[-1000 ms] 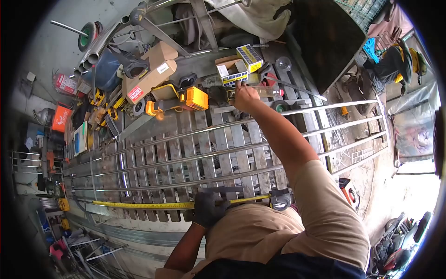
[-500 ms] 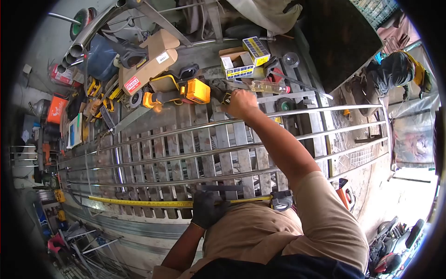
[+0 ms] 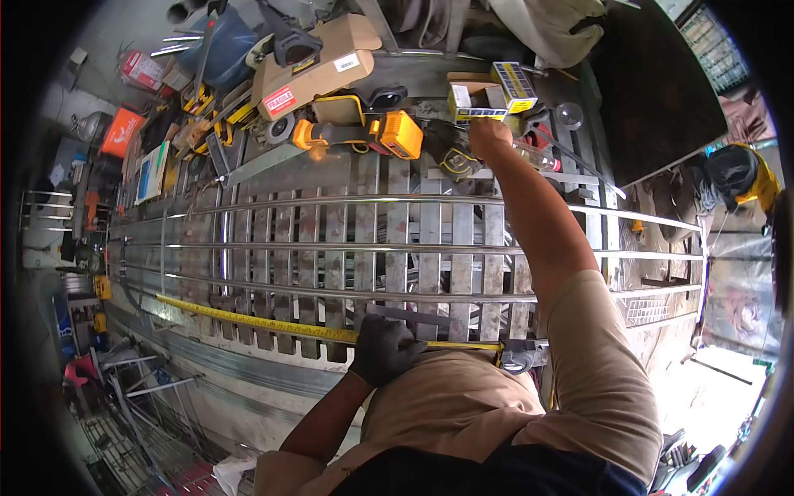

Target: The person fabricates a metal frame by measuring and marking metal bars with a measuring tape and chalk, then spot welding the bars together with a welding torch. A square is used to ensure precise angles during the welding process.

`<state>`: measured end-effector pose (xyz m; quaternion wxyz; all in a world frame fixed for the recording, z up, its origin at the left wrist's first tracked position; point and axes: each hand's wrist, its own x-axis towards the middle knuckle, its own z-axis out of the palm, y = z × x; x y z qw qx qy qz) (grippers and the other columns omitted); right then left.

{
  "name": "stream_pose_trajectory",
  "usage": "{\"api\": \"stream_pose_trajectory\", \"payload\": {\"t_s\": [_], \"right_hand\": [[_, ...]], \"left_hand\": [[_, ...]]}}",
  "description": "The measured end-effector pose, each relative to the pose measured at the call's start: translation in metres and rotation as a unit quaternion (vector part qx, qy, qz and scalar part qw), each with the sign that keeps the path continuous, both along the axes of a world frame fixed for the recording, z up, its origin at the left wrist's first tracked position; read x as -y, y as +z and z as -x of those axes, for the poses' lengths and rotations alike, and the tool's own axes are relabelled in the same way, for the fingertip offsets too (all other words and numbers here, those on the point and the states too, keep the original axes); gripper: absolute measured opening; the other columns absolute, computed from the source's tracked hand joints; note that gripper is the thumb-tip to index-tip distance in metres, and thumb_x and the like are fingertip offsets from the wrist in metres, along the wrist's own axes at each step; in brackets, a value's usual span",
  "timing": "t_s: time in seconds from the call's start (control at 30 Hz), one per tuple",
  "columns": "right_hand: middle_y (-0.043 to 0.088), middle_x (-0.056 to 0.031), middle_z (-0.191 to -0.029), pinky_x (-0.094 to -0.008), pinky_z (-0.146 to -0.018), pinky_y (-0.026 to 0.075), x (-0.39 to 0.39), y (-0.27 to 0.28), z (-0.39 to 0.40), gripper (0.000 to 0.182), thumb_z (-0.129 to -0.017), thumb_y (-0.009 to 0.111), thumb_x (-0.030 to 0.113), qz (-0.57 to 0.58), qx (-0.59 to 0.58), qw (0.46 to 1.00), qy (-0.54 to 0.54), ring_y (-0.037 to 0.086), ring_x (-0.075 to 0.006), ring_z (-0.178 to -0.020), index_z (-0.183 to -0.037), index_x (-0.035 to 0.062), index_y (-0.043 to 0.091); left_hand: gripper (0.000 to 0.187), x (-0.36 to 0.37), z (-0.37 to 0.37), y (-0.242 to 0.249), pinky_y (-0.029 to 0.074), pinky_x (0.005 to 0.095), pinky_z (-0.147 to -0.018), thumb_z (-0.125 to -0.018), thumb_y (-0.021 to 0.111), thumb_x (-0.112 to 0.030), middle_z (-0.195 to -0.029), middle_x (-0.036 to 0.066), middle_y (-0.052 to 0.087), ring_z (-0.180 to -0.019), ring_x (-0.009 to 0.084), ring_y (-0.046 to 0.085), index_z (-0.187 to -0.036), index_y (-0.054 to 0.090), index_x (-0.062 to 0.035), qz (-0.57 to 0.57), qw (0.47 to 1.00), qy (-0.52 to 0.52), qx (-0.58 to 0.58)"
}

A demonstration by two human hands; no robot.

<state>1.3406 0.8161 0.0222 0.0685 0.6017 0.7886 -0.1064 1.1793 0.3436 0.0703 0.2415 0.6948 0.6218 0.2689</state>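
My left hand (image 3: 385, 351), in a dark glove, is closed on the yellow blade of a tape measure (image 3: 519, 357). The blade runs left along the near side of the rack, and its case rests against my body at the right. A dark flat strip (image 3: 409, 315) lies just beyond the glove. My right hand (image 3: 490, 140) is bare and stretched across the rack, its fingers curled; whatever they hold is hidden. Close to it are an open cardboard box (image 3: 478, 97), a clear bottle (image 3: 536, 155) and a dark, yellow-edged item (image 3: 456, 161), perhaps a glove.
Shiny metal tubes (image 3: 347, 247) span the slatted metal bench (image 3: 322, 223). Beyond them lie a yellow cordless tool (image 3: 397, 135), a long carton (image 3: 331, 66) and a grinding disc (image 3: 281, 129). A dark panel (image 3: 653, 91) stands at the far right.
The view has shifted, so the bench appears farther right and higher. My right hand has moved slightly away from me and right, towards the open box. My left hand stays on the tape blade.
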Motion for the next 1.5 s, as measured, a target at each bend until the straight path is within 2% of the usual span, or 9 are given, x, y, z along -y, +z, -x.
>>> {"api": "stream_pose_trajectory", "payload": {"t_s": [0.33, 0.53, 0.83, 0.97, 1.07, 1.17, 1.23, 1.3, 1.5], "right_hand": [[0.081, -0.0163, -0.128, -0.0449, -0.098, 0.064, -0.009, -0.015, 0.013, 0.03, -0.106, 0.059, 0.017, -0.027, 0.026, 0.999, 0.024, 0.079, -0.0336, -0.119, -0.121, 0.0095, 0.083], [0.081, -0.0238, -0.119, -0.048, -0.095, 0.065, -0.007, -0.007, 0.004, 0.024, -0.1, 0.064, 0.01, -0.054, -0.001, 0.996, 0.065, 0.08, -0.0386, -0.112, -0.115, 0.0028, 0.081], [0.081, -0.0215, -0.12, -0.0488, -0.095, 0.065, -0.005, 0.029, -0.002, 0.027, -0.099, 0.064, 0.012, -0.047, -0.001, 0.995, 0.087, 0.079, -0.0391, -0.113, -0.117, 0.0053, 0.083], [0.08, -0.0242, -0.118, -0.0517, -0.095, 0.063, -0.011, 0.029, -0.009, 0.033, -0.1, 0.063, 0.027, -0.056, -0.034, 0.994, 0.082, 0.079, -0.0435, -0.108, -0.115, 0.0041, 0.08], [0.078, -0.0252, -0.123, -0.0535, -0.096, 0.062, -0.002, 0.069, -0.022, 0.036, -0.099, 0.062, 0.03, -0.186, -0.143, 0.972, -0.013, 0.078, -0.0449, -0.108, -0.119, 0.0039, 0.077], [0.076, -0.0254, -0.129, -0.0533, -0.099, 0.06, -0.07, 0.045, -0.062, 0.037, -0.1, 0.06, 0.028, -0.206, -0.146, 0.956, -0.147, 0.076, -0.0444, -0.115, -0.122, 0.0048, 0.077], [0.078, -0.024, -0.128, -0.052, -0.104, 0.059, -0.087, 0.05, -0.081, 0.035, -0.102, 0.063, 0.031, -0.133, -0.111, 0.971, -0.167, 0.074, -0.0424, -0.123, -0.124, 0.008, 0.078], [0.079, -0.0232, -0.127, -0.0519, -0.103, 0.06, -0.09, 0.047, -0.088, 0.039, -0.105, 0.055, 0.03, -0.153, -0.103, 0.97, -0.157, 0.075, -0.0418, -0.121, -0.122, 0.0078, 0.081], [0.078, -0.0237, -0.128, -0.0519, -0.105, 0.059, -0.089, 0.042, -0.095, 0.042, -0.103, 0.063, 0.041, -0.205, -0.112, 0.956, -0.175, 0.074, -0.0425, -0.122, -0.127, 0.0102, 0.079]], "left_hand": [[0.031, -0.003, 0.0, 0.004, 0.047, 0.0519, -0.085, -0.077, 0.093, -0.036, -0.079, 0.014, 0.07, -0.082, 0.0395, 0.064, -0.078, 0.075, -0.0098, 0.019, 1.0, 0.003, 0.02], [0.032, -0.005, -0.001, 0.006, 0.048, 0.0519, -0.085, -0.078, 0.092, -0.037, -0.078, 0.014, 0.071, -0.08, 0.0399, 0.065, -0.078, 0.077, -0.0094, 0.01, 1.0, 0.0, 0.019], [0.033, -0.005, 0.0, 0.002, 0.048, 0.0514, -0.085, -0.078, 0.091, -0.04, -0.079, 0.014, 0.072, -0.079, 0.0393, 0.065, -0.079, 0.079, -0.0091, 0.003, 1.0, -0.002, 0.022], [0.034, -0.003, 0.001, 0.0, 0.048, 0.0516, -0.085, -0.079, 0.091, -0.04, -0.08, 0.015, 0.07, -0.079, 0.0397, 0.063, -0.081, 0.078, -0.0082, 0.003, 1.0, -0.017, 0.008], [0.036, -0.001, 0.002, 0.001, 0.048, 0.0516, -0.086, -0.079, 0.091, -0.04, -0.08, 0.015, 0.069, -0.082, 0.0397, 0.063, -0.084, 0.078, -0.0075, 0.025, 1.0, -0.013, 0.0], [0.037, 0.001, 0.0, 0.001, 0.048, 0.0515, -0.087, -0.08, 0.091, -0.041, -0.08, 0.015, 0.069, -0.086, 0.0399, 0.063, -0.085, 0.078, -0.0071, 0.026, 1.0, 0.001, -0.003], [0.038, 0.0, 0.002, -0.003, 0.048, 0.0513, -0.088, -0.08, 0.09, -0.042, -0.08, 0.015, 0.068, -0.087, 0.0403, 0.063, -0.085, 0.078, -0.0069, 0.009, 1.0, 0.004, 0.004], [0.039, -0.001, 0.004, -0.003, 0.048, 0.052, -0.088, -0.08, 0.09, -0.043, -0.08, 0.016, 0.068, -0.087, 0.0409, 0.063, -0.087, 0.078, -0.0072, 0.019, 1.0, -0.003, 0.004], [0.037, 0.002, 0.004, -0.002, 0.047, 0.0528, -0.091, -0.085, 0.087, -0.045, -0.096, 0.016, 0.073, -0.092, 0.0404, 0.065, -0.089, 0.076, -0.0106, 0.026, 1.0, -0.003, -0.017]]}}
